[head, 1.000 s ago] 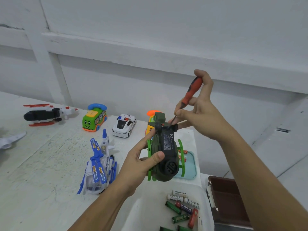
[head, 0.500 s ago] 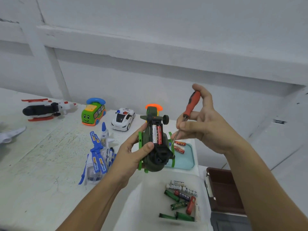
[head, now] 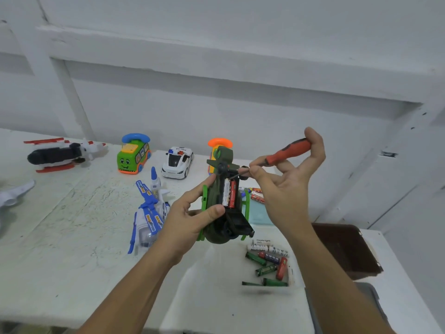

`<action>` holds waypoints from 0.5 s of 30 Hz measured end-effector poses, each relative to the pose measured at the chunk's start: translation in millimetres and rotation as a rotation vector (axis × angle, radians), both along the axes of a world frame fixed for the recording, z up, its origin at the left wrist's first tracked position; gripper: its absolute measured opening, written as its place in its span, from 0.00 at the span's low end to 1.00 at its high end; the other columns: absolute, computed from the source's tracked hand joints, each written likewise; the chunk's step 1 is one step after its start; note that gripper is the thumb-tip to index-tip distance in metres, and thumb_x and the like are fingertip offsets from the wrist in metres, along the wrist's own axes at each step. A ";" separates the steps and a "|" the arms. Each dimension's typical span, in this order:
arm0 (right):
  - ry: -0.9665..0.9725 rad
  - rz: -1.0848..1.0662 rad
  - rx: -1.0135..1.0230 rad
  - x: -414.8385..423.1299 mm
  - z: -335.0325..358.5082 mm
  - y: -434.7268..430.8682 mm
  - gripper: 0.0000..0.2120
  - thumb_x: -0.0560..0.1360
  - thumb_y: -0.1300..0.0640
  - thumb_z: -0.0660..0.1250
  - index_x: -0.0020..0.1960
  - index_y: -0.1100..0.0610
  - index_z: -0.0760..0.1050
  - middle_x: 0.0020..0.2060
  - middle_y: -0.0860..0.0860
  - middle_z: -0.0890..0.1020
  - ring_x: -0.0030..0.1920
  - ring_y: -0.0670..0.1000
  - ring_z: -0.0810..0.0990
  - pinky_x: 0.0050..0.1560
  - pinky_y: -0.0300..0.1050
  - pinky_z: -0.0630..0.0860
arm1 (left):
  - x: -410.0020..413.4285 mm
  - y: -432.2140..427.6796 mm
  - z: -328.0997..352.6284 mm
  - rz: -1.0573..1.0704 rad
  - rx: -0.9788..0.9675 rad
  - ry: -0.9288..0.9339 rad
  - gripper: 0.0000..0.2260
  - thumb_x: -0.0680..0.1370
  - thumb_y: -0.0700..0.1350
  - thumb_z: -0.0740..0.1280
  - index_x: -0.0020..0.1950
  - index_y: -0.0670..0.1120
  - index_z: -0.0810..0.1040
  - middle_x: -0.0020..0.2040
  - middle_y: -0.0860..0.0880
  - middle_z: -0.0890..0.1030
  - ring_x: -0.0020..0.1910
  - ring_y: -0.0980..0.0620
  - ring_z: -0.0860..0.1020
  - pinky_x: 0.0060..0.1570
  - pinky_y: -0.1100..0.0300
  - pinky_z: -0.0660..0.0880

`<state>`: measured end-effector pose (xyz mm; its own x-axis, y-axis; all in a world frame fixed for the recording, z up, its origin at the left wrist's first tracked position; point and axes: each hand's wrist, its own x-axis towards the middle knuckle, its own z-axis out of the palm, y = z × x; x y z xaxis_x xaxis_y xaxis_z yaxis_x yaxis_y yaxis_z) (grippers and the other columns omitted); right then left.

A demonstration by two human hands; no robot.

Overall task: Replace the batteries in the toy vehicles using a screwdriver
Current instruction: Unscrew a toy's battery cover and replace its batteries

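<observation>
The person's left hand (head: pixel 190 220) and right hand (head: pixel 286 189) are bare, and so are both wrists. The left forearm (head: pixel 134 285) and the right forearm (head: pixel 337 280) are uncovered all the way down to the lower edge of the view. The nails are short and plain, as the left thumb (head: pixel 213 210) and the right thumb (head: pixel 256 171) show.

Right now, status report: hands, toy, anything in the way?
Left hand grips green helicopter. Right hand holds screwdriver, tip by two exposed batteries. Cover hangs open. Nothing blocking.
</observation>
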<state>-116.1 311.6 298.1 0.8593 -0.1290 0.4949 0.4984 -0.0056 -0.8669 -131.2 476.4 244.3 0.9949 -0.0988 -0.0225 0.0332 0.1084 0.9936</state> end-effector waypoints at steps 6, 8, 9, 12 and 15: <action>0.029 -0.090 0.016 -17.3 -3.3 6.5 0.38 0.74 0.77 0.63 0.68 0.44 0.51 0.41 0.64 0.75 0.36 0.59 0.84 0.54 0.58 0.80 | -6.5 11.3 -4.0 -0.051 0.025 -0.009 0.31 0.65 0.48 0.75 0.68 0.60 0.74 0.64 0.49 0.79 0.48 0.49 0.85 0.46 0.53 0.82; 0.019 -0.105 0.001 -23.4 -4.6 7.3 0.38 0.74 0.77 0.63 0.68 0.45 0.51 0.41 0.63 0.74 0.37 0.56 0.84 0.53 0.59 0.81 | -9.9 13.8 -4.9 -0.084 0.023 -0.014 0.31 0.66 0.47 0.75 0.68 0.59 0.74 0.64 0.48 0.79 0.48 0.49 0.85 0.45 0.59 0.81; 0.007 -0.108 -0.008 -25.9 -5.3 7.4 0.38 0.74 0.78 0.62 0.67 0.44 0.52 0.41 0.61 0.73 0.37 0.54 0.83 0.53 0.60 0.81 | -11.7 14.6 -5.0 -0.097 0.023 -0.016 0.31 0.66 0.47 0.75 0.68 0.59 0.74 0.64 0.48 0.79 0.48 0.49 0.85 0.45 0.59 0.81; -0.020 -0.123 -0.059 -32.8 -6.5 8.5 0.38 0.74 0.78 0.61 0.66 0.42 0.52 0.41 0.52 0.73 0.39 0.55 0.83 0.52 0.60 0.81 | -16.6 15.2 -2.8 -0.112 0.025 -0.015 0.31 0.66 0.46 0.75 0.69 0.57 0.75 0.64 0.48 0.78 0.48 0.51 0.85 0.44 0.61 0.80; 0.026 -0.123 -0.083 -37.9 -5.1 5.8 0.39 0.74 0.77 0.61 0.65 0.38 0.52 0.38 0.45 0.77 0.37 0.55 0.84 0.53 0.58 0.81 | -21.0 14.2 1.7 -0.110 0.067 -0.029 0.31 0.65 0.47 0.75 0.68 0.58 0.75 0.63 0.51 0.78 0.45 0.55 0.84 0.41 0.64 0.80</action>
<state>-154.0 317.3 292.9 0.8520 -0.1941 0.4862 0.4671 -0.1375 -0.8734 -152.3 490.6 246.0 0.9785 -0.2062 -0.0039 0.0122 0.0387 0.9992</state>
